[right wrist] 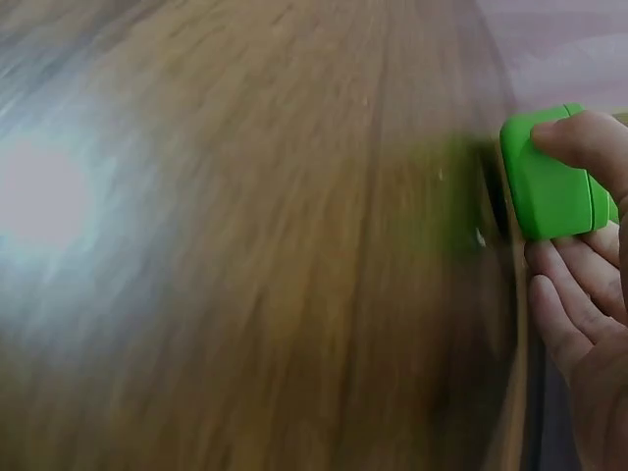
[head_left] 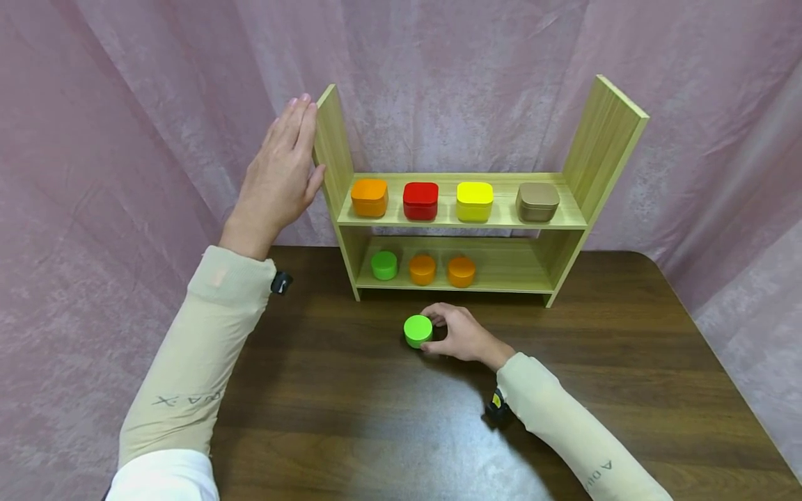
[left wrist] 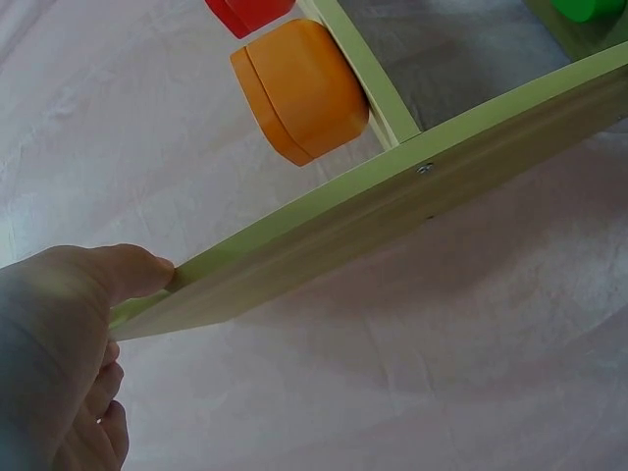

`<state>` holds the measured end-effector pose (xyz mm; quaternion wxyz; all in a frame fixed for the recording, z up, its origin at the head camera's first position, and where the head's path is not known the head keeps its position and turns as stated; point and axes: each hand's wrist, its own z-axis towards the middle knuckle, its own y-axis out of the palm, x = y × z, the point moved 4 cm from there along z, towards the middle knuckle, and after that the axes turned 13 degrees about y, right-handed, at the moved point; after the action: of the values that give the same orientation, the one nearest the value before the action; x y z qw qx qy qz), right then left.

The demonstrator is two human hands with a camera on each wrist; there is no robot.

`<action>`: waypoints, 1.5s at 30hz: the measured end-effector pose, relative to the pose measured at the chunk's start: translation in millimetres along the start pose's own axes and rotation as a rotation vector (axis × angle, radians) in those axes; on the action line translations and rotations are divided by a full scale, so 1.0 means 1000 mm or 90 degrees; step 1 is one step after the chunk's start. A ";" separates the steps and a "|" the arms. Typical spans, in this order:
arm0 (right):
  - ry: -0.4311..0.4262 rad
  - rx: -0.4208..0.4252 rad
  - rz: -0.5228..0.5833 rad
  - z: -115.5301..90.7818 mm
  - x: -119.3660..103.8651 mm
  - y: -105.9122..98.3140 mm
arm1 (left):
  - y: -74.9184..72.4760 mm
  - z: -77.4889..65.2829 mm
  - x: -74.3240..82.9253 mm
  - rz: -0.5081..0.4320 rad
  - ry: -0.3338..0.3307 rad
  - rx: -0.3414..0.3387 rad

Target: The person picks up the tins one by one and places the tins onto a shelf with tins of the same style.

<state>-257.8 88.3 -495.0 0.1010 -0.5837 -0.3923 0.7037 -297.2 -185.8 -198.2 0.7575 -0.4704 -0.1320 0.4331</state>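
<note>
- The right hand (head_left: 462,335) curls its fingers round a green tin (head_left: 418,330) on the table (head_left: 626,390), just in front of the shelf (head_left: 466,221).
- The left hand (head_left: 282,170), fingers straight, lies flat against the shelf's left side panel (apparently steadying it).
- Round tins sit on the shelf's lower board, square ones above.

upper shelf: red tin (head_left: 420,200), yellow tin (head_left: 475,201), brown tin (head_left: 537,202) | backdrop: pink cloth (head_left: 113,139)
</note>
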 end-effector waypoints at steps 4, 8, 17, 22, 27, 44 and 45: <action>0.008 0.009 0.004 -0.008 0.008 -0.011 | 0.000 0.000 0.000 0.000 0.003 0.003; 0.029 0.022 0.003 -0.017 0.020 -0.023 | 0.000 0.001 0.000 0.000 0.003 0.006; 0.089 0.063 -0.005 -0.040 0.045 -0.054 | 0.001 0.000 0.000 -0.005 0.005 0.008; 0.103 0.083 -0.015 -0.049 0.059 -0.074 | 0.001 0.000 0.000 -0.007 -0.001 0.003; 0.107 0.108 -0.033 -0.057 0.066 -0.096 | 0.001 0.000 0.000 -0.011 -0.002 0.005; 0.147 0.161 -0.054 -0.051 0.059 -0.154 | 0.001 0.000 0.000 -0.005 0.003 0.008; 0.150 0.164 -0.056 -0.049 0.058 -0.156 | 0.001 0.000 0.000 -0.005 0.003 0.008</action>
<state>-280.2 249.5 -434.0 0.2508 -0.6266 -0.3091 0.6700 -297.3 -185.4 -198.9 0.7623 -0.4661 -0.1296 0.4300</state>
